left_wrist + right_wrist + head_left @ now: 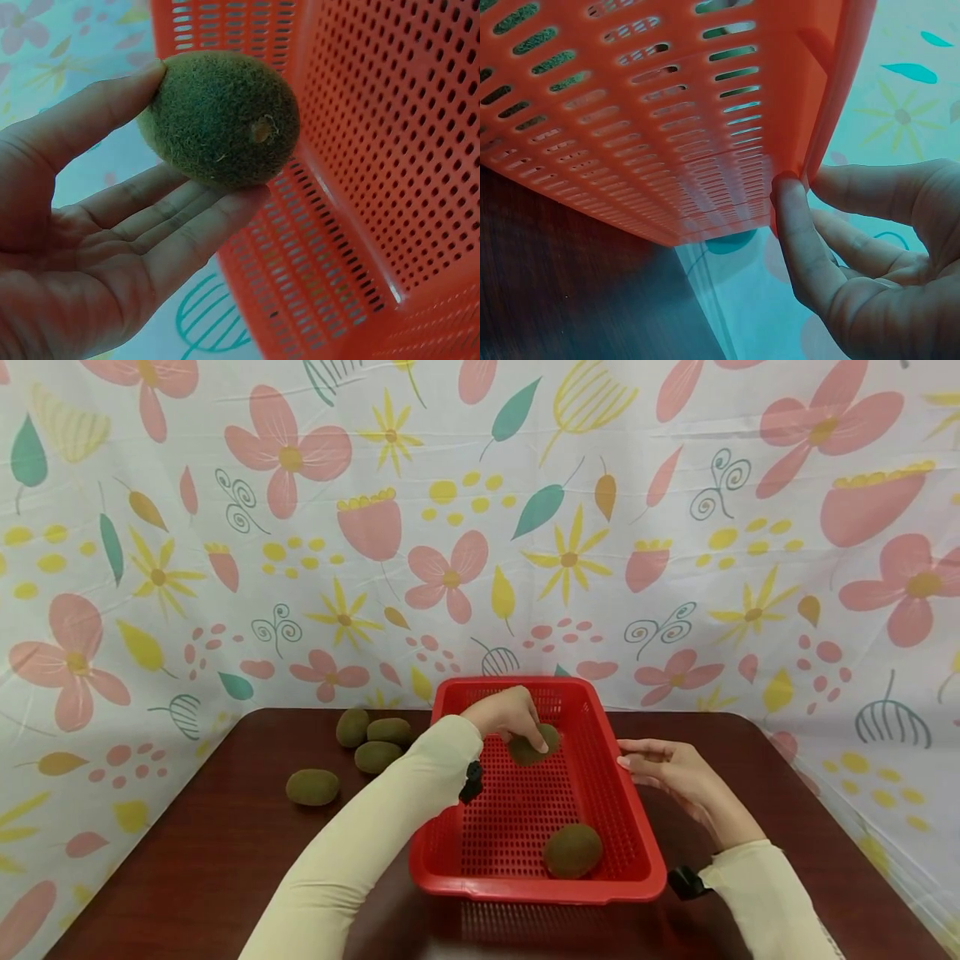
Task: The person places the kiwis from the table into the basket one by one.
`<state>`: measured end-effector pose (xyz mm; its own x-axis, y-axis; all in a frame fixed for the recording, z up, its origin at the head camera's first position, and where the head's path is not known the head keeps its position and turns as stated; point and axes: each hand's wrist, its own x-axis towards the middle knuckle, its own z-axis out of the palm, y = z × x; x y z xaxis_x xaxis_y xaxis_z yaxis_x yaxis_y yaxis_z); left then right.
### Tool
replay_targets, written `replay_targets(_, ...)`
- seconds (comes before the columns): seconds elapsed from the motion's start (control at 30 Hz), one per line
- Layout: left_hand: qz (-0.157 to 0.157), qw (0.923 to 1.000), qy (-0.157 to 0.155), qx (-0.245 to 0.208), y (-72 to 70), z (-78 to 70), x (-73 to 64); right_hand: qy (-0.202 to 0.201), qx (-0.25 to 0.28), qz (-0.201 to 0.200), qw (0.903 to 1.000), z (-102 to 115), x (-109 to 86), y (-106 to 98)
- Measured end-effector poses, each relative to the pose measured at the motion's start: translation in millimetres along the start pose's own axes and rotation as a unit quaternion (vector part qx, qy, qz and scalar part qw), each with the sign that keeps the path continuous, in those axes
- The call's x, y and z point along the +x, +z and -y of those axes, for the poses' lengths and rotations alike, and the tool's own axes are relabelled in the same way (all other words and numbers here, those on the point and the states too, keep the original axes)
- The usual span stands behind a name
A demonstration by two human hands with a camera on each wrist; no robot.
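My left hand (512,713) grips a brown, fuzzy kiwi (536,747) inside the outline of a red plastic basket (525,888). In the left wrist view the thumb lies on one side of the kiwi (221,120) and the fingers on the other, with the stem end showing. A second kiwi (573,851) lies on the basket floor near the front right corner. On the basket's right side, my right hand (678,772) holds the rim. Up close in the right wrist view, thumb and fingers of the right hand (877,255) pinch that rim (832,97) from both sides.
Several more kiwis lie on the dark wooden table (225,852) left of the basket: a cluster (377,757) near the back and a single kiwi (312,787) farther forward. A flower-patterned cloth (450,485) hangs behind the table.
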<state>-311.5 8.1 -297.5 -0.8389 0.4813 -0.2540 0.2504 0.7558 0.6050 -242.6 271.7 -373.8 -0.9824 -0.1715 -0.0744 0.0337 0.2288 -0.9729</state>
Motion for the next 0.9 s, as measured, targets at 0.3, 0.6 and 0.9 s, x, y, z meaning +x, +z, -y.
replay_targets(0.3, 0.025, 0.9995, 0.007, 0.017, 26.8, -1.0, 8.3, -0.001, 0.008, 0.002, 1.0000, -1.2, 0.5, 0.8)
replay_targets(0.6, 0.032, 0.9982, 0.009, 0.050, 53.7, -1.2, 11.7, -0.007, 0.015, 0.005, 0.9998, 0.0, -0.3, 0.7)
replay_targets(0.9, 0.038, 0.9979, 0.010, 0.051, 66.4, -1.8, 13.5, -0.004, 0.015, 0.002, 0.9999, -0.5, -0.1, 0.7)
